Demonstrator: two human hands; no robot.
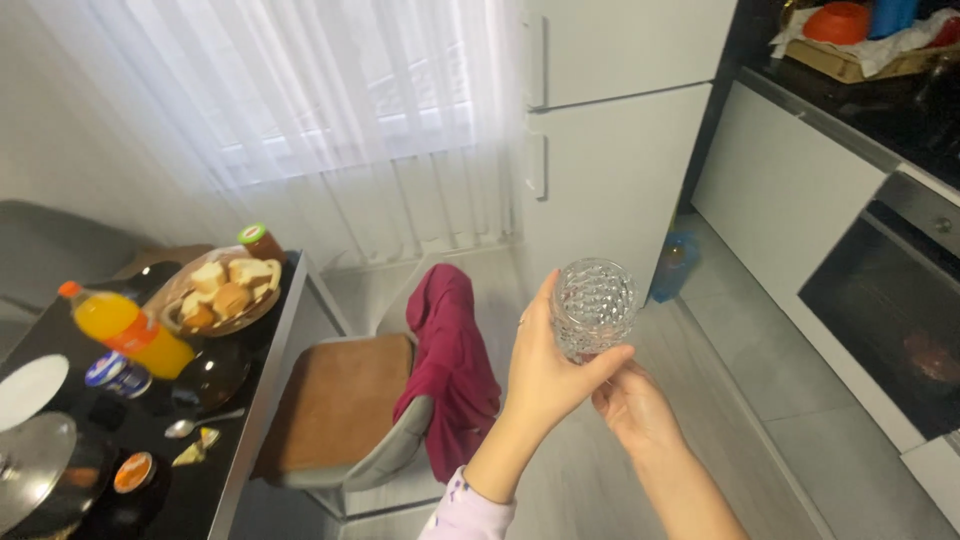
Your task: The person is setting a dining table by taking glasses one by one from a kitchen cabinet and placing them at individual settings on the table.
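Glass (pixel 594 306), clear with a cut diamond pattern, is held up in the air above the grey floor (pixel 760 400), in front of the white fridge (pixel 610 170). The left hand (pixel 545 375) grasps it, thumb up 1 side and fingers round the base. The right hand (pixel 632 405) sits just below, its fingers touching the left hand's fingertips under the glass; whether it grips the glass itself I cannot tell.

To the left stands a black table (pixel 235 440). Near its far edge lies a bowl (pixel 220 295) of bread pieces, with a green-capped jar (pixel 262 243) at the far corner. An orange drink bottle (pixel 130 328) lies on its side (cap towards the left edge). A spoon (pixel 200 423) rests near the right edge, a round lid (pixel 30 470) at the near left corner.

A chair (pixel 345 410) with a brown seat stands beside the table, a dark red cloth (pixel 450 360) draped over its back. An oven (pixel 890 310) is built into the white cabinets at right.
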